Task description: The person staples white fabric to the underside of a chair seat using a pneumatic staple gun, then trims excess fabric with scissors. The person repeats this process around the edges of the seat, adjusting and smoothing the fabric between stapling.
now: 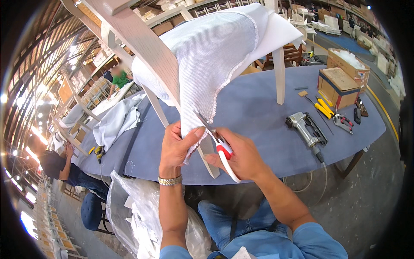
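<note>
Frame centre: left hand pinches white fabric; right hand grips scissors at its frayed edge.

One chair is seen at twelve o'clock, one pair of scissors at the centre, and one staple gun, two cardboard boxes and two hand tools at three o'clock.
</note>
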### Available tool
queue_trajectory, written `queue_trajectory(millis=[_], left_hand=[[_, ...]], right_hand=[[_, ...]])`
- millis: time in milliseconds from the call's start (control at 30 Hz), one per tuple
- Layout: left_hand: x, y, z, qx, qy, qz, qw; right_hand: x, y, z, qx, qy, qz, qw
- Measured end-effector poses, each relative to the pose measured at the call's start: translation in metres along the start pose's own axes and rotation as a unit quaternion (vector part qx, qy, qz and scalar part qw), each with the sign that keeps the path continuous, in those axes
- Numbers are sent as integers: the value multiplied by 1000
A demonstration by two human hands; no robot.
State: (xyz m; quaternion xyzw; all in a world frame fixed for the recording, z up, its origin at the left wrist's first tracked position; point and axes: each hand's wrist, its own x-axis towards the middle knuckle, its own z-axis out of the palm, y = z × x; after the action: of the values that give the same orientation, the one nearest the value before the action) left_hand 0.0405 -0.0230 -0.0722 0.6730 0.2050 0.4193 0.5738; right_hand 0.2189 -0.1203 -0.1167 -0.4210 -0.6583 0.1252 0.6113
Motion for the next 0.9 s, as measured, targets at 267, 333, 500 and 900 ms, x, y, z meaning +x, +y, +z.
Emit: queue_trajectory(millis=[267, 333, 500, 900], left_hand=[[0, -3, 4, -75, -4, -6, 997], [0, -20, 19, -102, 51, 40, 993], [0, -31, 45, -399, -19, 108, 910], [29, -64, 107, -387, 48, 211, 896]], right_hand=[[13, -19, 1, -41, 24, 29, 998], [13, -23, -3, -62, 20, 39, 997], [17, -38, -21, -124, -2, 68, 990], [46, -54, -47, -362, -55, 29, 930]])
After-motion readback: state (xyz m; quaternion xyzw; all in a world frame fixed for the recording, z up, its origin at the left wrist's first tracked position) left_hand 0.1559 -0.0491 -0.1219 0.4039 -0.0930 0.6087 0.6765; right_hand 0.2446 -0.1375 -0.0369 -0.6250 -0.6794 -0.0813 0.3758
